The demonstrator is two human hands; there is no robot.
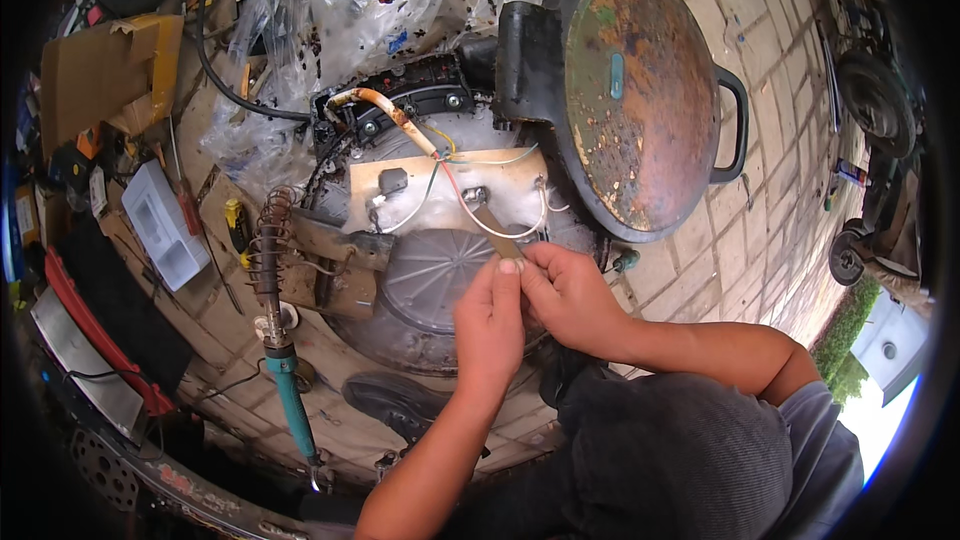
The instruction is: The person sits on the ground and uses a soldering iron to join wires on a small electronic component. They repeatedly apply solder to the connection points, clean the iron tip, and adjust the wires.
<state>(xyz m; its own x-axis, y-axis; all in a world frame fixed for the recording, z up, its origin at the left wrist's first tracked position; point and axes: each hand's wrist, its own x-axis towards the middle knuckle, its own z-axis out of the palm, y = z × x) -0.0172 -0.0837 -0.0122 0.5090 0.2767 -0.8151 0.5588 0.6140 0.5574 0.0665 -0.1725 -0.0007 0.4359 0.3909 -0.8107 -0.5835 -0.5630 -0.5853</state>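
Note:
In front of me lies an opened round appliance with a grey ribbed base (437,278) and a pale insulation pad (430,185). A sleeved cable (385,112) ends there in red, white, green and yellow wires. My left hand (490,325) and my right hand (575,295) meet over the near edge of the pad, fingertips pinched together on a flat brownish strip (503,239). The strip's far end reaches a small metal terminal (474,197) beside the white wire. What the strip is made of is unclear.
The rust-stained lid (640,100) with a black handle (738,125) stands at the right. A teal-handled soldering iron (290,405) rests in a coil stand (272,230) at the left. A screwdriver (187,208), plastic tray (165,225) and cardboard box (110,75) lie farther left.

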